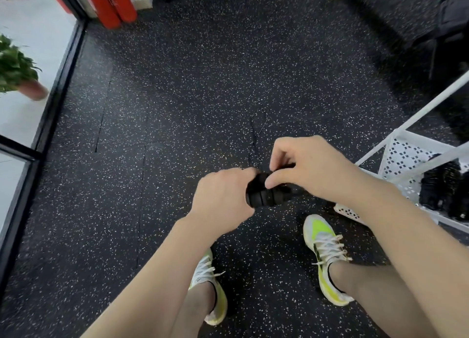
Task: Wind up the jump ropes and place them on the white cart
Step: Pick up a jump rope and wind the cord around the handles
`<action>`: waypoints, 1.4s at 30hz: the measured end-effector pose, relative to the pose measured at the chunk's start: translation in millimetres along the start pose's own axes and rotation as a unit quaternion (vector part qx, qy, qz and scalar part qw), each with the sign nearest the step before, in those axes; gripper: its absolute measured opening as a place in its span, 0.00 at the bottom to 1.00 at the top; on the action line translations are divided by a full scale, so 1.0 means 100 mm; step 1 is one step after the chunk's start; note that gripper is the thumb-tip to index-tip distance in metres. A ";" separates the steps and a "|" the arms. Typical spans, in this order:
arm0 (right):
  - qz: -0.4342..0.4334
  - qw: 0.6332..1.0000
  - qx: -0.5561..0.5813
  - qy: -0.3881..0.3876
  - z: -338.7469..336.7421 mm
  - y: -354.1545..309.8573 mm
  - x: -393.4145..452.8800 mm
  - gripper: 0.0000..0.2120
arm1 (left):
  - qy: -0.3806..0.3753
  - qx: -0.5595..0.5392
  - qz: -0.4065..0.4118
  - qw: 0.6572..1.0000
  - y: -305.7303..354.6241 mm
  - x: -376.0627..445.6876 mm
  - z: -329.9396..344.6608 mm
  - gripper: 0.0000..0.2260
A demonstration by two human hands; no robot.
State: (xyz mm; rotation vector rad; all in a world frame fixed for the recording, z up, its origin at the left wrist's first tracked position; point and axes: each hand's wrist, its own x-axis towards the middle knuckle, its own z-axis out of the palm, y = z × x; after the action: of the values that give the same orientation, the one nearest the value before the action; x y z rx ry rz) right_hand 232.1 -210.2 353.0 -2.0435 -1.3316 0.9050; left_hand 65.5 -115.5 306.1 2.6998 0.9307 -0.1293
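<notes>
Both hands were clamped on the jump rope handles point(266, 194) left of the white cart point(411, 157), left hand point(223, 200) gripping, right hand point(307, 167) pinching the cord point(256, 134), whose loose tail could slip and unwind.

Both hands point(266, 183) around black jump rope handles point(266, 194), white cart point(396, 155) alongside.

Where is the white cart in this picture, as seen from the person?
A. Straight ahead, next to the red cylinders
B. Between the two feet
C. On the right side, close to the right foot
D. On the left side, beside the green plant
C: the white cart stands at the right edge of the view, just beyond the right shoe, while the plant is far off on the left.
</notes>
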 end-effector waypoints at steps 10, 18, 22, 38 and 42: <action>-0.060 0.984 0.166 0.013 -0.19 0.30 0.03 0.05 | 0.018 -0.069 0.060 0.996 0.08 -0.02 -0.10 0.13; -0.016 0.906 0.418 0.062 0.19 0.33 0.15 0.07 | 0.062 -0.258 -0.015 0.964 0.09 -0.03 -0.21 0.25; 0.006 0.906 0.413 0.095 0.39 0.24 0.15 0.20 | 0.089 -0.292 -0.071 0.950 0.10 0.00 -0.18 0.21; -0.012 0.997 0.043 0.058 0.58 -0.15 -0.10 0.10 | 0.120 -0.154 -0.219 0.956 -0.02 0.07 -0.19 0.07; -0.033 0.999 -0.015 0.025 0.46 -0.21 -0.15 0.05 | 0.105 -0.074 -0.197 0.972 -0.08 0.07 -0.13 0.09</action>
State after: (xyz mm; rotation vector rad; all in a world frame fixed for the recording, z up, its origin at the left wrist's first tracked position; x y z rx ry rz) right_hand 180.4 -213.2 343.1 -2.0200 -1.3852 0.8041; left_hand 65.9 -101.7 315.8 2.3943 1.4688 0.1451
